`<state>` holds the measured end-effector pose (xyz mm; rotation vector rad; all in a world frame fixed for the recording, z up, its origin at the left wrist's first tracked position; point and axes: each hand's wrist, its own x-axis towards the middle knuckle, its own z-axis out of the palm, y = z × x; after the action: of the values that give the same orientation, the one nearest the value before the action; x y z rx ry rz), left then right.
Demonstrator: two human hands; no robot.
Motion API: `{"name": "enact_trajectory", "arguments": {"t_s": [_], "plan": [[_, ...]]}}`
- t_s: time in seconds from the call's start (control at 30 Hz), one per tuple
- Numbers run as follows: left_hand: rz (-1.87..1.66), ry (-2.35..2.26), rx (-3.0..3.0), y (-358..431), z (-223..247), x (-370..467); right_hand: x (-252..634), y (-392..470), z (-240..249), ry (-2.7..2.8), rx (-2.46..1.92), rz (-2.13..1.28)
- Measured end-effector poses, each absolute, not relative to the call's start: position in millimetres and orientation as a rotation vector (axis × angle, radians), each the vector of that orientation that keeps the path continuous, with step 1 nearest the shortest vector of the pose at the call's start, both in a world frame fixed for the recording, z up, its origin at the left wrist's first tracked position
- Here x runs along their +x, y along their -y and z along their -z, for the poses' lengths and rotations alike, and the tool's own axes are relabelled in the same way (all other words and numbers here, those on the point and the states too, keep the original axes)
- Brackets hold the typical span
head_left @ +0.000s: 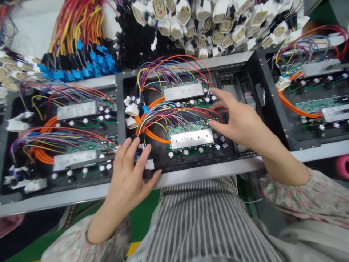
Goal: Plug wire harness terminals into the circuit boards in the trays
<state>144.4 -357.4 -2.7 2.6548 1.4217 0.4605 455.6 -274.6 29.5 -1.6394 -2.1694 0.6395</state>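
Observation:
Two green circuit boards with silver metal plates lie in the middle black tray (174, 165), the nearer board (192, 139) in front of the farther one (184, 92). Coloured wires (163, 114) arch from both boards toward the tray's left side, with thick orange cables (154, 135) beneath. My left hand (131, 167) is spread over the tray's front left corner, fingertips by the wire bundle and white connectors (132, 110). My right hand (237, 116) has its fingers apart at the right ends of the boards, near the red wires and capacitors; nothing shows in its grasp.
Similar boards sit in the left tray (8, 145) and right tray (294, 140). Behind lie blue-ended wire bundles (79, 63), black connectors (136, 40) and a pile of white connectors (201, 22). A metal rail (201, 175) runs along the front edge.

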Motion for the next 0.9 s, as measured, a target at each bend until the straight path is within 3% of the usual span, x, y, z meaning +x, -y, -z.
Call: {"name": "enact_trajectory", "arguments": {"t_s": [0.23,0.9], "plan": [[-0.626,-1.418,2.597,357.2,4.9,147.5,437.3,257.7,-15.1,2.234,-1.752,-0.680],[-0.518,-1.458,2.592,357.9,4.1,148.5,434.6,260.9,-16.8,2.208,-1.779,-0.682]]}}
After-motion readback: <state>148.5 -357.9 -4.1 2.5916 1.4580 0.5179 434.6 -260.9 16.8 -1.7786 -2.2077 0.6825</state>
